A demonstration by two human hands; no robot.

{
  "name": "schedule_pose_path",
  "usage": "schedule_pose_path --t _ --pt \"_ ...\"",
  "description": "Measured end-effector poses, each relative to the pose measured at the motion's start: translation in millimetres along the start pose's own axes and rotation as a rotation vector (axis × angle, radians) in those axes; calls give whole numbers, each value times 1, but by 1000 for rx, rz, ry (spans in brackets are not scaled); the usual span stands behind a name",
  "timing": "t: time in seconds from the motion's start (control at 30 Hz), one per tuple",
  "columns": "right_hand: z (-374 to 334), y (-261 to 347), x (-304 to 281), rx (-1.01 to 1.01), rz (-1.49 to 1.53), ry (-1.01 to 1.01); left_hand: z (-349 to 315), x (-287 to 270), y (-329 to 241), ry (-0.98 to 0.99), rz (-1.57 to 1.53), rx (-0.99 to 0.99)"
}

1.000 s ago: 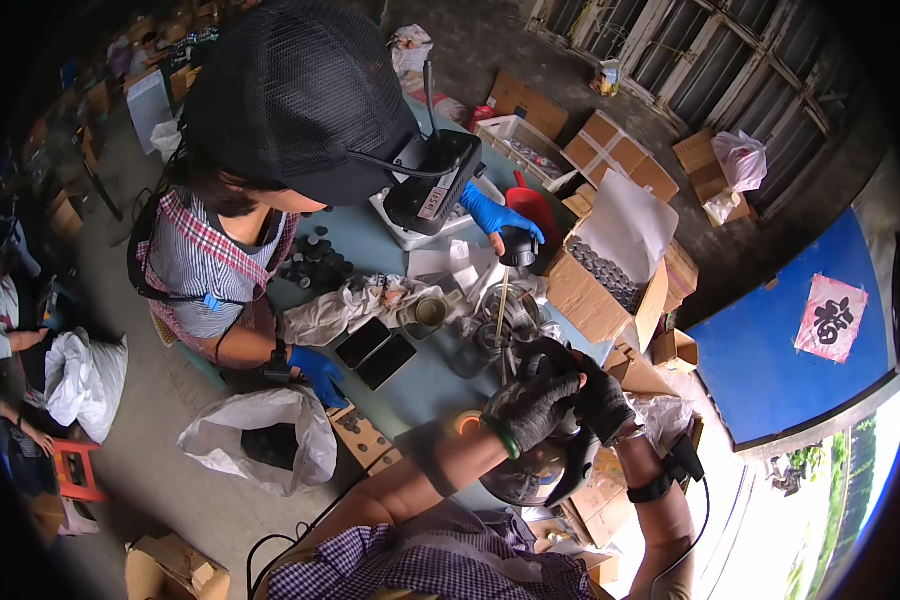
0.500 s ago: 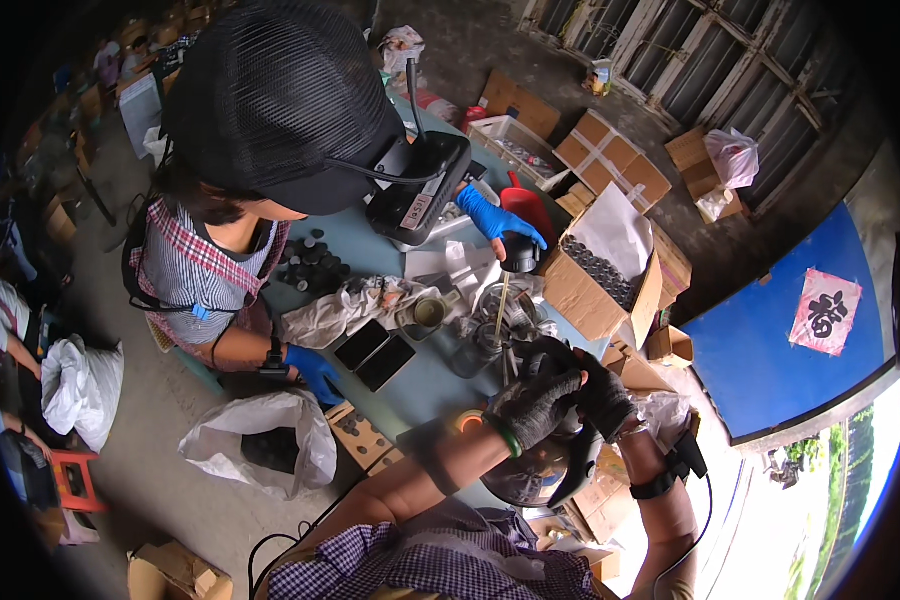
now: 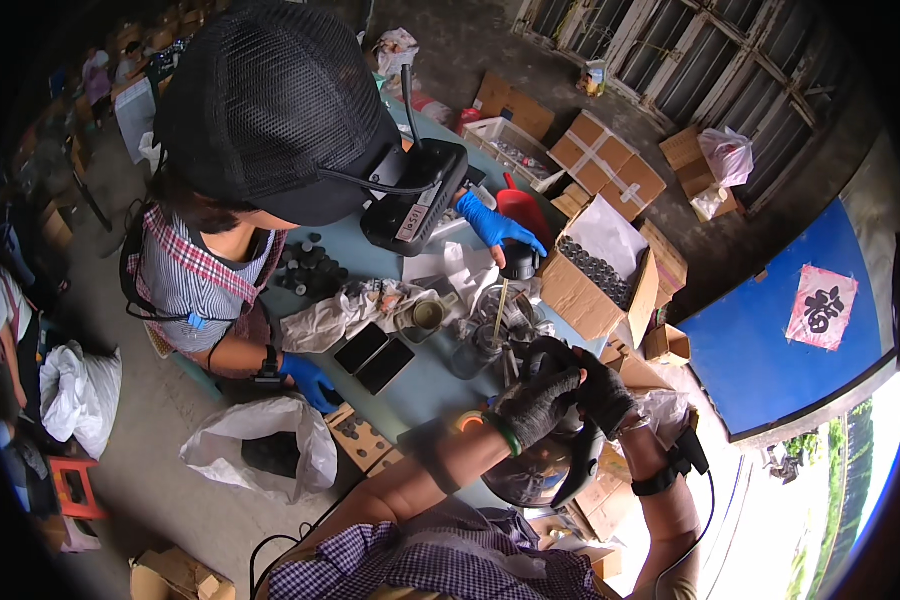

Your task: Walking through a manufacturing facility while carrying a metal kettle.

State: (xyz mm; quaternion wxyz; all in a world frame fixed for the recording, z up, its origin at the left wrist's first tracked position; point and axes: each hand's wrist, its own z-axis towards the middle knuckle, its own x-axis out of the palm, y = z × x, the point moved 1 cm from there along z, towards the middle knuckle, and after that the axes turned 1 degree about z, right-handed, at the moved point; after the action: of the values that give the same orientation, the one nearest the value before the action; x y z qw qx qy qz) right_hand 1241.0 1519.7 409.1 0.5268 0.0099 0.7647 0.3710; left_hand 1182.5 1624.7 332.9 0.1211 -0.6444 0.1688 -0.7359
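My left hand (image 3: 536,410) and my right hand (image 3: 604,402), both in dark grey gloves with bare fingertips, meet above the near right end of the table. Their fingers are bent in and close together. Whatever is between them is too small or hidden to make out. Just beyond the fingers is a black curved part (image 3: 552,352). Below my wrists sits a shiny dark rounded object (image 3: 518,482), partly covered by my arms. A clear jar (image 3: 473,357) stands on the table just past my left hand.
Across the blue-green table (image 3: 440,400), a co-worker's blue-gloved hand (image 3: 492,222) grips a black round piece (image 3: 519,260). Nearby are two black rectangular trays (image 3: 384,366), a mug (image 3: 427,316) and a carton of small dark parts (image 3: 598,275). A white sack (image 3: 312,445) stands on the floor.
The whole view has shifted slightly. My hands stay together in nearly the same place, with only small finger movement.
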Motion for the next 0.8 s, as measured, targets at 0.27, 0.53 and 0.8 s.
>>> schedule_pose_path --t 0.27,0.53,0.8 --pt "0 14 1 104 18 34 5 -10 3 -3 -101 -14" --pt "7 13 5 158 105 71 14 -40 21 16 248 104" --pt "1 12 9 196 143 66 18 -57 31 41 379 129"
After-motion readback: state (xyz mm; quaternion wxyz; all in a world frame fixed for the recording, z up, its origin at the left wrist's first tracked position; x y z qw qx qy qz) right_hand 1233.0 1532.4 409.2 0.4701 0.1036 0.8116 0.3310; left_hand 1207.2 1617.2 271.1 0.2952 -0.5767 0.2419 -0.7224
